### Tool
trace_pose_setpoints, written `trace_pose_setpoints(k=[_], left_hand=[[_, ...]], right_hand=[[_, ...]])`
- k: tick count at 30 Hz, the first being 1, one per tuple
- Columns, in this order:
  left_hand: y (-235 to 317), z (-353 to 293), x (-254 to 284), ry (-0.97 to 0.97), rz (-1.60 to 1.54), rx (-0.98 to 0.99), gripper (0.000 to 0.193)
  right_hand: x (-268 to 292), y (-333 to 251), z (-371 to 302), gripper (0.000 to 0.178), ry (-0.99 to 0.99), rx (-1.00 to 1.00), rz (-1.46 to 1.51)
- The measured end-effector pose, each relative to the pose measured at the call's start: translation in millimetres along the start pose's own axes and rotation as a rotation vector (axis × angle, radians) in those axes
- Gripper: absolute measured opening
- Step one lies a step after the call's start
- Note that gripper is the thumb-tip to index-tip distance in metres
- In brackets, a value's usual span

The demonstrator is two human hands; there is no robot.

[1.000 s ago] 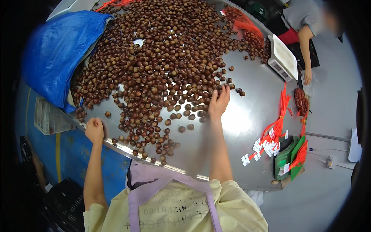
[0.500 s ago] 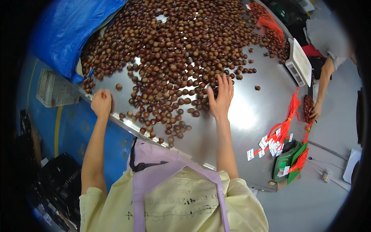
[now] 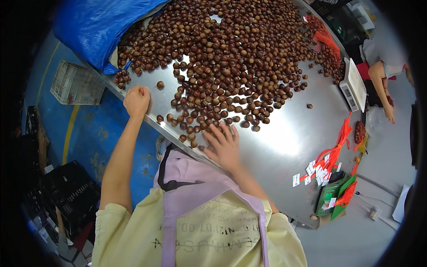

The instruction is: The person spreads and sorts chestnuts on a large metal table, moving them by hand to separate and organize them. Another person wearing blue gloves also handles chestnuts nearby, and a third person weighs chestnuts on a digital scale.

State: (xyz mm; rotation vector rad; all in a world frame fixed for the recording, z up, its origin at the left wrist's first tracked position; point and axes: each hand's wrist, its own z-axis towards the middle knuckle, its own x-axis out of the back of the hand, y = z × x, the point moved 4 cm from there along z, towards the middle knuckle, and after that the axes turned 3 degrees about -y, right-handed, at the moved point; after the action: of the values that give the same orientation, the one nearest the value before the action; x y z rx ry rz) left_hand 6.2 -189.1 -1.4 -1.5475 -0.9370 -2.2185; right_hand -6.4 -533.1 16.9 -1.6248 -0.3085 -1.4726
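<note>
A wide spread of round brown nuts (image 3: 231, 58) covers much of a shiny metal table (image 3: 275, 151). My left hand (image 3: 136, 101) is closed in a fist at the table's rim, just left of a single loose nut (image 3: 160, 84); whatever it may hold is hidden. Near the front edge, my right hand (image 3: 224, 144) lies low over the table with its fingers spread. Its fingertips are at the near fringe of the nuts, and some nuts beside and under the fingers are partly covered.
A blue tarp-like sack (image 3: 102, 31) lies at the back left. To the right are a white scale (image 3: 353, 86), red net bags with white tags (image 3: 331, 158) and a filled net bag (image 3: 360, 132). Another person's arm (image 3: 380, 84) is beyond the scale. A pale crate (image 3: 75, 84) sits on the blue floor.
My right hand has drawn back toward the table's front edge and leftward. My left hand stays a fist. The other person's hand has come away from the filled net bag. The view has shifted.
</note>
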Motion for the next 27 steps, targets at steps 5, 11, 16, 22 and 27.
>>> trace_pose_setpoints(k=[5, 11, 16, 22, 27], left_hand=[[-3.4, -0.1, -3.3, 0.022, -0.031, -0.026, 0.024], [4.1, -0.7, 7.3, -0.063, -0.101, -0.070, 0.023], [7.2, -3.2, 10.7, -0.122, -0.146, -0.120, 0.023], [11.2, -0.6, 12.3, -0.514, -0.355, -0.174, 0.025], [42.1, -16.2, 24.9, -0.671, -0.364, -0.964, 0.078]], right_hand=[[-3.7, 7.7, 29.9, 0.016, 0.195, -0.042, -0.075], [5.1, 25.5, 69.0, 0.010, 0.412, -0.231, -0.209], [12.1, 40.1, 100.3, 0.017, 0.463, -0.398, -0.247], [20.8, 7.7, 86.3, 0.043, 0.424, -0.370, -0.137], [-6.2, -45.8, 35.0, 0.070, 0.106, -0.299, -0.054]])
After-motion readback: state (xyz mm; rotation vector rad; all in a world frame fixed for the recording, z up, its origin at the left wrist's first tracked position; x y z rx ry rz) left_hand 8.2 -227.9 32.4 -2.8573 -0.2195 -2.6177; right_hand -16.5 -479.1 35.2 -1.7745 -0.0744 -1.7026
